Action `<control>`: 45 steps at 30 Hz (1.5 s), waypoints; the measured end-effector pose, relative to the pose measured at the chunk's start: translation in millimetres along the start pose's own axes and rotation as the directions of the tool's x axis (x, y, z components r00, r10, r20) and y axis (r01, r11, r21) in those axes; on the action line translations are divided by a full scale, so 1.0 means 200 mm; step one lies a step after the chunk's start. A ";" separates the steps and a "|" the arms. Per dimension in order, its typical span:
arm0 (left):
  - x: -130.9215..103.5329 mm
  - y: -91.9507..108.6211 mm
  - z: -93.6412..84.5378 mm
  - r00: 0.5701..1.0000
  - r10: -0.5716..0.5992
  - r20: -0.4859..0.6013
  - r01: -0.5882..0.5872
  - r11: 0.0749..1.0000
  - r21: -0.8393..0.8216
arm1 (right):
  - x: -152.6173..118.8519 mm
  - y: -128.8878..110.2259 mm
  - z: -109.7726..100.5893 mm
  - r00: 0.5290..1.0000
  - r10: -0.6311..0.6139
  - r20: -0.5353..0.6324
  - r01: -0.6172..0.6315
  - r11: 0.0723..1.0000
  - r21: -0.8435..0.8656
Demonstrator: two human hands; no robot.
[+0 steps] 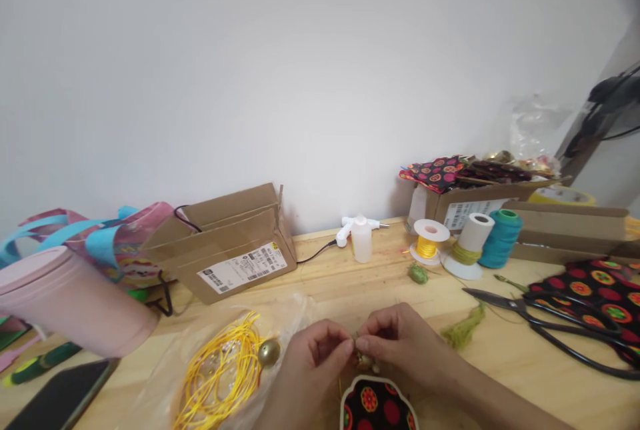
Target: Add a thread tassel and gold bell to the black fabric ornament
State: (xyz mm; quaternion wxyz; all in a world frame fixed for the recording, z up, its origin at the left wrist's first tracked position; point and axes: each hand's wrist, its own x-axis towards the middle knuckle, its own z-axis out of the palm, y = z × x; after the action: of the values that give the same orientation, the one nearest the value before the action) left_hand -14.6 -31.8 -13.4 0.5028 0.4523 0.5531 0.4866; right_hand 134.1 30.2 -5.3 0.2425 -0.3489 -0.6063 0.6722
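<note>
My left hand [320, 353] and my right hand [393, 343] meet near the bottom middle, thumbs and forefingers pinched close together. What is between the fingertips is too small to make out; it may be thin cord. Small gold-coloured pieces [364, 361] show just under the fingertips. Below them lies a black fabric piece [377, 405] with red round patterns and a pale scalloped edge. Left of my left hand, a plastic bag holds yellow cord [220, 377], with a round brass bell [269, 353] beside it.
Black scissors [530, 317], a green tassel [465, 327] and patterned fabric [595, 290] lie at right. Spools [501, 237], a white bottle [361, 241] and a glue gun [345, 233] stand behind. Left are a cardboard box [235, 243], a pink cup [75, 303] and a phone [63, 395].
</note>
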 end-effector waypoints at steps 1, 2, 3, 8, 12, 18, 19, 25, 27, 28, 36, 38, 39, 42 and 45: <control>0.00 0.00 0.00 1.000 -0.005 0.006 0.005 1.000 -0.009 | 0.00 0.00 0.00 1.000 0.001 0.001 -0.001 1.000 0.007; 0.01 0.00 0.00 1.000 -0.007 0.009 0.008 1.000 -0.015 | 0.00 0.00 0.00 1.000 0.001 0.006 -0.001 1.000 0.016; 0.01 0.01 0.01 1.000 -0.009 0.007 0.010 1.000 -0.018 | 0.00 0.00 0.00 1.000 -0.004 0.009 0.004 1.000 0.025; 0.00 0.04 0.01 0.998 -0.059 0.014 0.060 0.996 -0.069 | 0.01 0.00 0.00 0.999 -0.049 -0.020 0.050 0.997 0.059; 0.00 0.04 0.01 0.997 -0.075 0.014 0.076 0.996 -0.055 | 0.01 0.01 0.00 1.000 -0.026 0.000 0.026 0.995 0.095; 0.00 0.03 0.00 0.997 -0.082 0.011 0.083 0.995 -0.050 | 0.01 0.01 0.01 1.000 0.016 -0.025 -0.013 0.991 0.130; 0.01 0.03 -0.01 0.996 -0.085 0.009 0.085 0.995 -0.058 | 0.01 0.01 0.01 1.000 0.017 -0.024 -0.014 0.991 0.136; 0.01 0.01 -0.01 0.996 -0.084 -0.019 0.081 0.990 -0.113 | 0.00 -0.03 0.01 0.996 -0.087 0.006 0.087 0.995 0.044; 0.00 0.02 0.00 0.996 -0.076 -0.038 0.071 0.990 -0.118 | -0.01 -0.03 0.01 0.994 -0.110 0.010 0.109 0.993 0.041; 0.00 0.02 0.00 0.996 -0.072 -0.045 0.067 0.991 -0.113 | -0.01 -0.02 0.01 0.995 -0.104 0.009 0.103 0.993 0.056; -0.01 0.04 0.02 0.997 -0.046 -0.066 0.044 0.998 -0.037 | -0.01 0.00 0.02 0.996 -0.038 -0.083 0.038 0.999 0.001; -0.02 0.05 0.02 0.997 -0.042 -0.071 0.041 0.999 -0.007 | -0.02 -0.01 0.03 0.993 -0.066 -0.100 0.058 0.995 -0.084; -0.02 0.05 0.02 0.997 -0.040 -0.069 0.041 0.999 0.011 | -0.03 -0.02 0.03 0.991 -0.083 -0.103 0.070 0.990 -0.125; -0.03 0.07 0.02 0.998 -0.019 -0.061 0.024 0.997 0.080 | -0.05 -0.03 0.03 0.988 -0.130 -0.087 0.106 0.966 -0.237; -0.04 0.07 0.02 0.998 -0.021 -0.057 0.028 0.993 0.111 | -0.06 -0.05 0.03 0.983 -0.169 -0.077 0.133 0.930 -0.342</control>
State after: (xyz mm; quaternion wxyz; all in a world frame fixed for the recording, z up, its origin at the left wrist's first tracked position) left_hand -9.6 -37.3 2.1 0.4669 0.4591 0.5989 0.4610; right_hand 136.6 18.7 6.8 0.2622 -0.3723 -0.7232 0.5192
